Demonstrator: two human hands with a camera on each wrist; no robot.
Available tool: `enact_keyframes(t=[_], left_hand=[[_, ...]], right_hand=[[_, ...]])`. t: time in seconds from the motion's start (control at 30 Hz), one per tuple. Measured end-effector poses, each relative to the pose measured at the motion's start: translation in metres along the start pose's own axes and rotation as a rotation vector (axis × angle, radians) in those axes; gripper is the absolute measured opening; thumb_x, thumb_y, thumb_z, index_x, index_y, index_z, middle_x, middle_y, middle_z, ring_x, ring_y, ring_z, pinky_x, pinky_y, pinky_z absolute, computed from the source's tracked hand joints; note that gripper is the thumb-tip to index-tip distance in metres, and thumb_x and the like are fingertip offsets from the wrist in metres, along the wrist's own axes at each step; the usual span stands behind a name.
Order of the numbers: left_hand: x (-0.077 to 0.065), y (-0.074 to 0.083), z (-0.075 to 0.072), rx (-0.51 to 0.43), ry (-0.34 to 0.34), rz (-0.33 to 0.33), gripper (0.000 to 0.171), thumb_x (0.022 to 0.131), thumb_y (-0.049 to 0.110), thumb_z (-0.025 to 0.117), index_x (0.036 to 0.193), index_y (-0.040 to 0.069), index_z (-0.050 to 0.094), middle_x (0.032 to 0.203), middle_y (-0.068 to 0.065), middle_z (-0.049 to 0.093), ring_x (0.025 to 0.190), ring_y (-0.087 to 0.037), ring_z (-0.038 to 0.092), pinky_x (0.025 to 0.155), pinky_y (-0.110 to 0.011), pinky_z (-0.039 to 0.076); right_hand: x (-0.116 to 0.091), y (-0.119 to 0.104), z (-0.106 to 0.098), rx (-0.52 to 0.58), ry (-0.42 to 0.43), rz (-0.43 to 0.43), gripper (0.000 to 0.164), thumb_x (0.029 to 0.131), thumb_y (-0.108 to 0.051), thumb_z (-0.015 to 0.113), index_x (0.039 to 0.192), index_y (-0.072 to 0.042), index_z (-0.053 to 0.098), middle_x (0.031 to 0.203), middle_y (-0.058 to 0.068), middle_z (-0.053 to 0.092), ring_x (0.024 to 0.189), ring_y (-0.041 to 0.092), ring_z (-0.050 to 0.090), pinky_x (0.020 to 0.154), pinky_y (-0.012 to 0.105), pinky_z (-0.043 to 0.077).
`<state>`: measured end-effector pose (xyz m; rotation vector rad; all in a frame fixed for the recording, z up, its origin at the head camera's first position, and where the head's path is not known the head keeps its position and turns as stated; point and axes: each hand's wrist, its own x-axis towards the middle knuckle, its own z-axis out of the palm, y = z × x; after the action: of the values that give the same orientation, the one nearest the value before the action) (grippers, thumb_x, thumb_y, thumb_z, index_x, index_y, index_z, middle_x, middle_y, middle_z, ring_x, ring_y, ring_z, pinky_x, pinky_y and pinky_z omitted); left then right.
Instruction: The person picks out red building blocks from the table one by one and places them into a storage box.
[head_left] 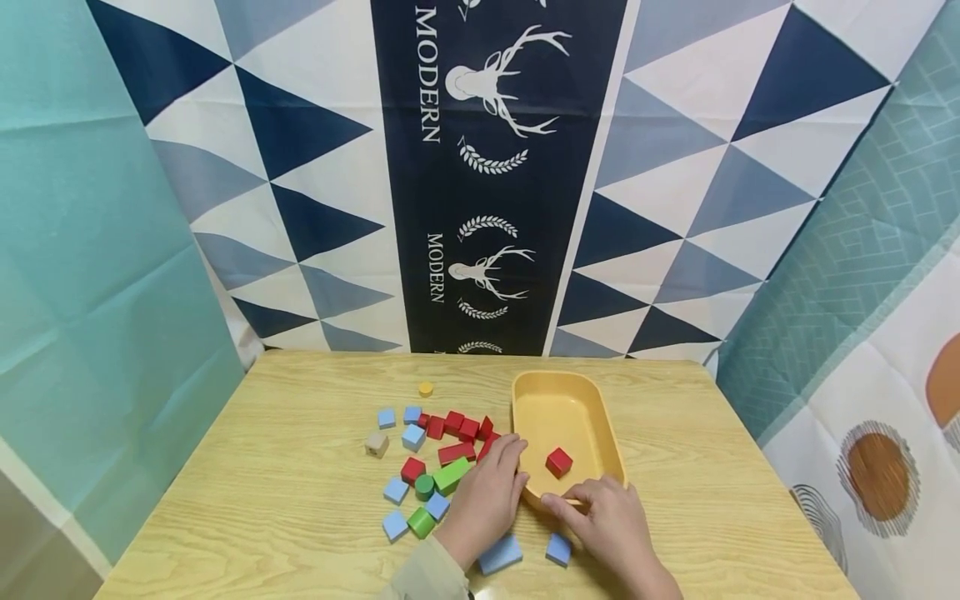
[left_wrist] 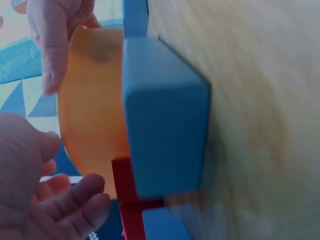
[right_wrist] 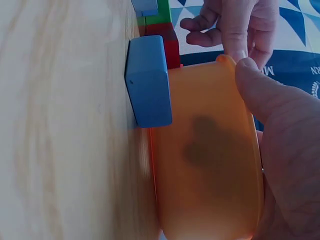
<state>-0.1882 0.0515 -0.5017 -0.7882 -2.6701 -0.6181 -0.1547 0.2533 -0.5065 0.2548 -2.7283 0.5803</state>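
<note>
A yellow plastic bin stands on the table with one red cube inside it. At its near rim my right hand pinches the edge, thumb on the outer side and fingers over the inner side. My left hand is beside the bin's near left corner, its fingers loosely bent and holding nothing; whether a fingertip touches the rim I cannot tell. In the left wrist view, thumb and fingers of the left hand are apart. Between my wrists lie a long blue block and a small blue block.
Left of the bin lie several red blocks, blue blocks and green blocks. A plain wooden cube is at their left, and a small yellow disc lies farther back. Patterned cloth hangs behind the table.
</note>
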Motion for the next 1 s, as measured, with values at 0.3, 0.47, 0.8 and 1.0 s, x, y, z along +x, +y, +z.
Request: enact_keyframes(t=[0.3, 0.47, 0.8, 1.0], left_hand=[[0.012, -0.002, 0.006, 0.157, -0.219, -0.023, 0.054, 0.102, 0.027, 0.051, 0.149, 0.004, 0.038, 0.145, -0.007, 0.046, 0.124, -0.017, 0.046, 0.095, -0.038, 0.051], [0.019, -0.001, 0.011, 0.25, -0.231, -0.014, 0.064, 0.096, 0.037, 0.062, 0.145, 0.0, 0.043, 0.137, -0.008, 0.054, 0.109, -0.019, 0.057, 0.087, -0.036, 0.054], [0.018, -0.004, 0.014, 0.332, -0.254, 0.038, 0.021, 0.089, 0.034, 0.074, 0.097, 0.015, 0.071, 0.083, 0.002, 0.066, 0.073, -0.014, 0.057, 0.061, -0.031, 0.054], [0.016, -0.008, 0.01, 0.254, -0.235, 0.01, 0.023, 0.081, 0.038, 0.08, 0.091, 0.019, 0.073, 0.077, 0.005, 0.065, 0.071, -0.014, 0.058, 0.06, -0.032, 0.054]], right_hand=[[0.001, 0.004, -0.003, -0.012, -0.039, 0.098, 0.04, 0.079, -0.069, 0.066, 0.068, -0.031, 0.074, 0.075, -0.011, 0.07, 0.075, 0.015, 0.054, 0.073, 0.054, 0.042], [0.002, 0.003, -0.005, -0.015, -0.035, 0.107, 0.04, 0.079, -0.069, 0.067, 0.067, -0.031, 0.074, 0.074, -0.01, 0.07, 0.073, 0.015, 0.053, 0.07, 0.049, 0.04], [0.001, 0.003, -0.005, -0.028, -0.022, 0.092, 0.042, 0.08, -0.069, 0.065, 0.07, -0.03, 0.075, 0.075, -0.009, 0.07, 0.075, 0.015, 0.055, 0.073, 0.052, 0.041], [0.001, 0.003, -0.004, -0.023, -0.028, 0.095, 0.041, 0.08, -0.069, 0.065, 0.07, -0.03, 0.075, 0.075, -0.01, 0.069, 0.075, 0.015, 0.054, 0.074, 0.052, 0.04]])
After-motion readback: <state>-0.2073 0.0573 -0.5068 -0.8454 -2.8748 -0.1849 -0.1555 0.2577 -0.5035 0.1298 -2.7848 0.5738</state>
